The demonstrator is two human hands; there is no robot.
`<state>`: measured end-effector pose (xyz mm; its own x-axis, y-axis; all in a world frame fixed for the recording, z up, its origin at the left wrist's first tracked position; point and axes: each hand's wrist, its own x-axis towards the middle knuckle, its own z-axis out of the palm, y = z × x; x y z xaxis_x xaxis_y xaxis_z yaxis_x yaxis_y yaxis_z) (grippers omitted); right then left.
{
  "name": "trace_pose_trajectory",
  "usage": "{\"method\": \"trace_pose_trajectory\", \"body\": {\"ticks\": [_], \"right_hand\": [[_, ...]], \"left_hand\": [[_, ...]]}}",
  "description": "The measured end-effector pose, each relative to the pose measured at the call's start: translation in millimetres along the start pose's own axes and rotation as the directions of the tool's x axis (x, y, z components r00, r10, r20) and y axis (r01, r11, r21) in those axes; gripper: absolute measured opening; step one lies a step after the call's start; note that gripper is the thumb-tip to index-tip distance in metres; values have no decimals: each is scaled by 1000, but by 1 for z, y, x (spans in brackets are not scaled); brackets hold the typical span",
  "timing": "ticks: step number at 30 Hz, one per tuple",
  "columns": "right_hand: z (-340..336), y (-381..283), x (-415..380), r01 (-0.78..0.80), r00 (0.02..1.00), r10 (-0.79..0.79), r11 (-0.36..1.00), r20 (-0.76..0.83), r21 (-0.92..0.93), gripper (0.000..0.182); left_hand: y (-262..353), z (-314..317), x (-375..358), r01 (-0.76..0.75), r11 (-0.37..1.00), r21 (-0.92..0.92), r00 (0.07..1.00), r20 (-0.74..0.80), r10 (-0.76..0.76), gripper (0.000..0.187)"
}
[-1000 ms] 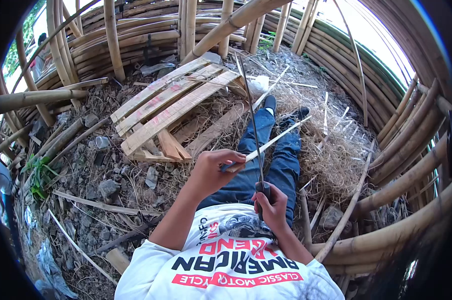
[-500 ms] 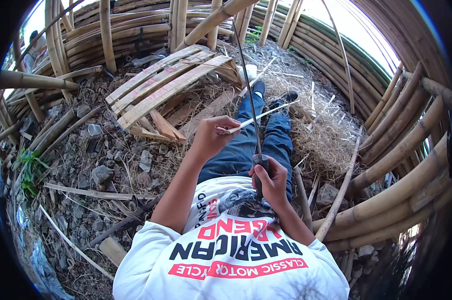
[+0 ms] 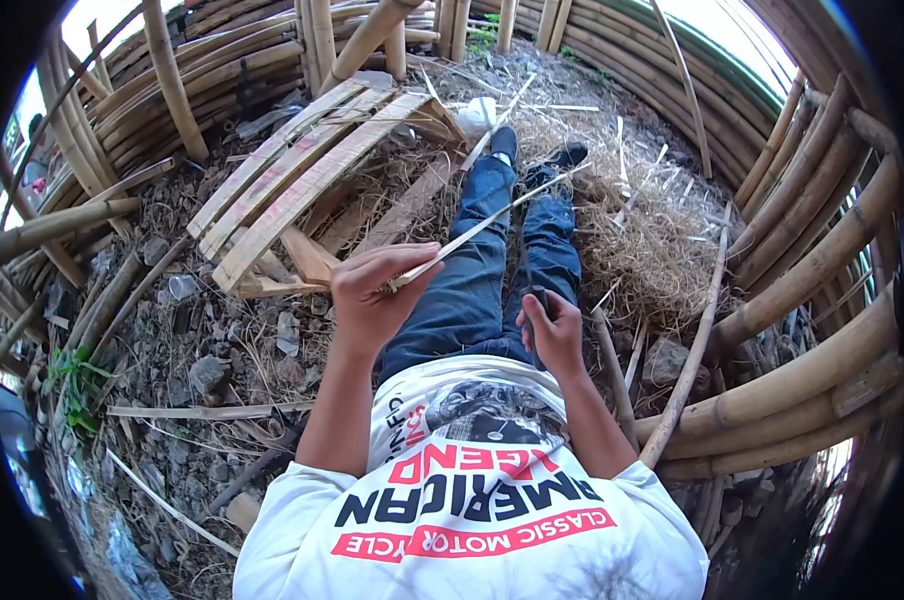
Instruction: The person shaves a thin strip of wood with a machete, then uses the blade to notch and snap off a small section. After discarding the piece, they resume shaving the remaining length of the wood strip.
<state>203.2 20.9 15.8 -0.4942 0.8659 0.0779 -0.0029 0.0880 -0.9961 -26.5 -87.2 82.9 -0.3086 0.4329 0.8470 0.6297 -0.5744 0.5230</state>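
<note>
The left hand [image 3: 370,290] pinches the pale strip [image 3: 500,212] near one end; the rest slants out beyond the fingertips, above the legs [image 3: 472,260]. The right hand [image 3: 557,332] grips the knife [image 3: 540,298].

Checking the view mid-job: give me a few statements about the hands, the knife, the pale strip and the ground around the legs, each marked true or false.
1. The right hand grips the knife. True.
2. The left hand is empty. False: it holds the pale strip near one end.
3. The slatted wooden frame lies to the left of the legs. True.
4. The legs are folded crosswise. False: they are stretched out forward.
5. A spread of dry straw lies to the right of the legs. True.
6. The leafy green plant stands at the right edge of the view. False: it is towards the left edge.
</note>
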Motion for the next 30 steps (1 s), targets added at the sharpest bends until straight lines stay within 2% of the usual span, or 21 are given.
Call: {"method": "trace_pose_trajectory", "body": {"ticks": [2, 3, 4, 9, 10, 12, 13, 14, 16, 19, 20, 22, 23, 25, 28, 30], "right_hand": [[-11, 9, 16, -70, 995, 71, 997, -72, 23, 33], [-10, 9, 21, -79, 992, 81, 996, -94, 29, 38], [-8, 7, 24, -69, 993, 73, 997, -88, 38, 36], [2, 7, 49, -48, 999, 48, 992, 7, 117, 27], [-3, 13, 61, -18, 1000, 17, 995, 18, 96, 26], [-18, 39, 88, 86, 995, -93, 988, -47, -129, 26], [-25, 44, 104, 29, 993, -40, 995, -112, -96, 26], [-35, 47, 117, -103, 988, 104, 995, -117, 18, 27], [-44, 57, 139, -62, 993, 49, 992, -112, -113, 28], [-27, 41, 149, -30, 992, 13, 991, -128, -131, 29], [-19, 30, 148, -112, 988, 106, 993, -114, -43, 29], [-10, 15, 151, 26, 998, -30, 998, -63, -65, 29], [-10, 8, 155, 15, 997, -19, 999, -75, -52, 29], [-11, 1, 169, 240, 968, -249, 957, -38, -160, 30], [-34, 8, 188, 105, 988, -127, 970, -86, -220, 31], [-60, 27, 201, -81, 993, 65, 984, -100, -162, 32]], "left_hand": [[-5, 5, 13, -1, 1000, -2, 1000, 30, 1, 19], [-10, 9, 17, 11, 1000, -7, 996, 93, -11, 18], [-15, 14, 22, 23, 1000, -9, 988, 154, -21, 18], [-48, 38, 48, 92, 996, 6, 990, 110, -92, 17], [-53, 37, 56, 54, 998, 36, 990, 131, -58, 18], [-59, 37, 72, 23, 999, 30, 991, 129, -27, 19], [-64, 39, 79, 27, 999, 34, 989, 147, -32, 19], [-70, 40, 86, 30, 999, 24, 988, 153, -34, 18], [-85, 44, 89, 37, 999, 15, 983, 181, -39, 17], [-104, 51, 89, 107, 992, -61, 993, -46, -110, 19], [-108, 53, 97, 118, 991, -67, 993, -15, -119, 19], [-118, 54, 111, -40, 999, -14, 993, 110, 41, 21], [-122, 52, 111, -51, 998, -37, 991, 126, 55, 22], [-124, 50, 116, -54, 998, -35, 990, 127, 58, 22], [-126, 41, 122, -40, 995, -94, 992, 113, 51, 23], [-131, 38, 131, -61, 983, -172, 951, 290, 109, 25]]}}
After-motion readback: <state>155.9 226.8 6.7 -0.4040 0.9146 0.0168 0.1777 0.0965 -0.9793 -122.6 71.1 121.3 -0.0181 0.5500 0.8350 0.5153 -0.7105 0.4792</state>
